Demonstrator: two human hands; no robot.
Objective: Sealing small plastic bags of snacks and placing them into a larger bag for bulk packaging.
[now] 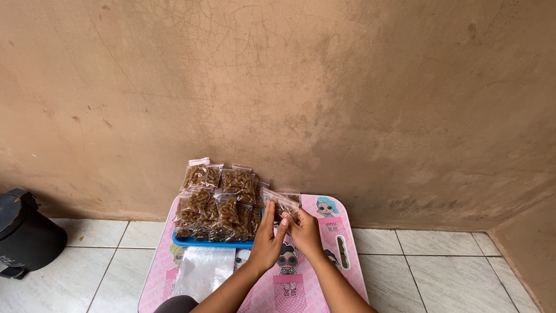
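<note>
1. Hands meet over the middle of a small pink counter (347, 232), seen from above by a camera on the person's head. Both forearms reach in from the bottom edge.
2. The left hand (267, 243) is raised with fingers straight and close together, pressing flat against the near side of a small clear bag (280, 203).
3. The right hand (305, 230) is curled, pinching the same bag from the right between thumb and fingertips.
4. The bag is filled with brown snack pieces and is held up just above the counter, tilted, beside the right edge of a pile of bags (219, 203).
5. That pile is made of many small clear bags of the same brown snack, stacked in leaning rows, the back row against the wall.
6. The pile sits on a blue tray (200, 241) at the far left part of the counter.
7. A flat stack of empty clear plastic bags (202, 272) lies on the counter just in front of the tray, left of the left forearm.
8. The counter top is printed with cartoon doll figures.
9. Around the counter is a floor (428, 272) of pale tiles, and behind it a rough, cracked brown wall (324, 87).
10. A dark rounded object (26, 232) stands on the floor at the far left, well apart from the counter.
</note>
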